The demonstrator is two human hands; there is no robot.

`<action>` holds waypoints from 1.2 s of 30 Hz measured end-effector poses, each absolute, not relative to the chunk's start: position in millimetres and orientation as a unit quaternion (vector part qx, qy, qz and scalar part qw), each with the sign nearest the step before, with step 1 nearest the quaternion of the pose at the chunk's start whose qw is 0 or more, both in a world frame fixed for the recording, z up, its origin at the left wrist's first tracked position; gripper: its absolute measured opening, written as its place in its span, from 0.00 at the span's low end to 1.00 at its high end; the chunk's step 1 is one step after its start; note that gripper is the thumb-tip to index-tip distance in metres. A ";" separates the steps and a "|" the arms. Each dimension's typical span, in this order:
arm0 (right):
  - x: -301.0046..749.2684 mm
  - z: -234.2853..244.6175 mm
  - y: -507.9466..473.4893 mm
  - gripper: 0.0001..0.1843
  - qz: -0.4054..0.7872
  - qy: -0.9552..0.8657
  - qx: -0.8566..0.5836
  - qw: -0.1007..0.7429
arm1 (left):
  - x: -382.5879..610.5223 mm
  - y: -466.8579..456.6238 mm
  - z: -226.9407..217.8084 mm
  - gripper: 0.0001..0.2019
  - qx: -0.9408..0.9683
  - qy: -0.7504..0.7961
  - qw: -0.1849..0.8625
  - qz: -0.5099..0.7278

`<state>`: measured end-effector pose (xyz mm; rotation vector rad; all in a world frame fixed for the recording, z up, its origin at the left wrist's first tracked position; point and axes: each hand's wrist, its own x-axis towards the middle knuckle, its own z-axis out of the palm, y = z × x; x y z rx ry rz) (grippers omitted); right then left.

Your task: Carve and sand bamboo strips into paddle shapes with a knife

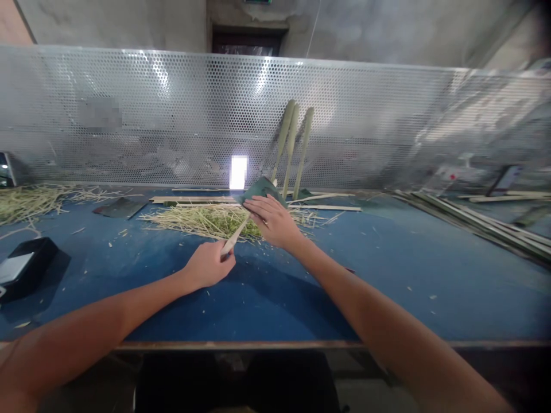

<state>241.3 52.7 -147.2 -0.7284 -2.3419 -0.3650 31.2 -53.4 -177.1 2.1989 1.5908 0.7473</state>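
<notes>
This is a workshop. The blue worktop has bamboo shavings at 12 o'clock, long strips at 2 o'clock, and a holey metal screen behind.

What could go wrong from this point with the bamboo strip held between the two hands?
1. The left hand grips the bamboo strip just below the dark blade-like tool held by the right hand; a slip might cut fingers.
2. The strip looks slender and could snap or splinter.
3. The shavings piled right behind may partly hide the tool's edge.
</notes>
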 end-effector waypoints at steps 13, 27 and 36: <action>235.3 -148.2 44.6 0.22 -0.125 -0.887 -0.286 0.339 | 30.6 -54.9 -176.3 0.08 0.768 0.566 0.160 0.255; 230.2 -152.2 37.6 0.21 -0.118 -0.882 -0.301 0.342 | 29.5 -54.1 -177.9 0.07 0.767 0.561 0.166 0.266; 202.4 -160.8 7.8 0.22 -0.083 -0.940 -0.197 0.267 | 26.1 -50.9 -180.7 0.05 0.764 0.557 0.152 0.288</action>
